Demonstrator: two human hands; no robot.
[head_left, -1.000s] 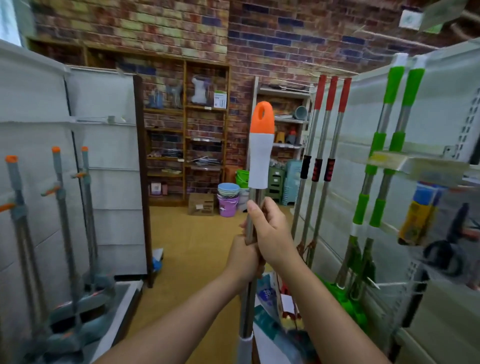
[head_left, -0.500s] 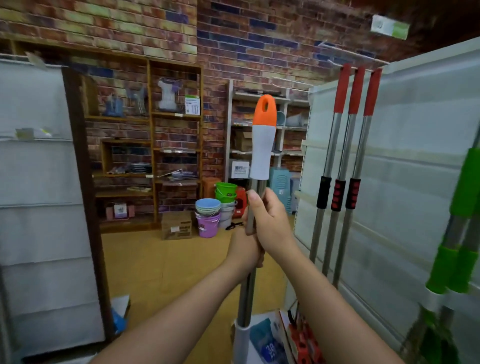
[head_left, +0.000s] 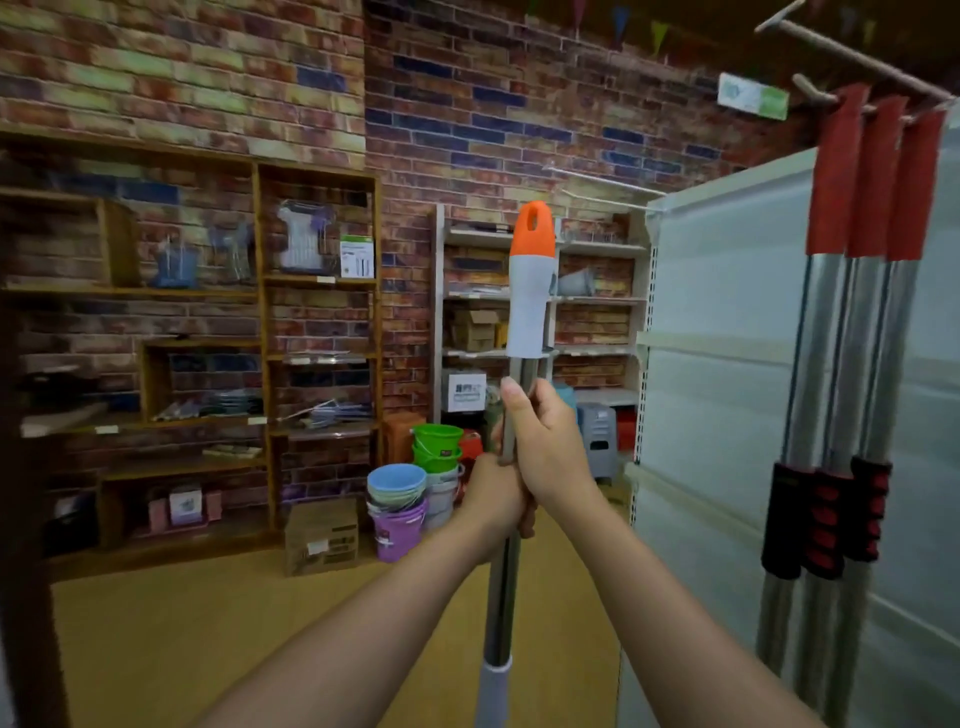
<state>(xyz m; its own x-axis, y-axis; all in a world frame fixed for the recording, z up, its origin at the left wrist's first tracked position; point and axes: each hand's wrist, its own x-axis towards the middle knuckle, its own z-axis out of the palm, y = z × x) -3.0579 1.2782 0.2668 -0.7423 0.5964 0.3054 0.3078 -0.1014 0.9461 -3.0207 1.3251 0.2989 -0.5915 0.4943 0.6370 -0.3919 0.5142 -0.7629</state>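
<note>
Mop pole (head_left: 527, 306), steel with a white grip and an orange cap, stood upright in the aisle, well left of the three red-topped poles (head_left: 875, 176) that hung on the white panel. Its foot was out of view. Farther left of those poles, stacked buckets (head_left: 397, 499) sat on the floor. The left hand (head_left: 493, 493) was wrapped round the shaft with its fingers curled. The right hand (head_left: 548, 447) gripped just above, touching the left hand, with its thumb laid up the steel. Carrying the pole looked like the step in hand. The next move probably called for finding a free hook near the red-topped poles and lifting the cap's hole onto it without knocking them.
</note>
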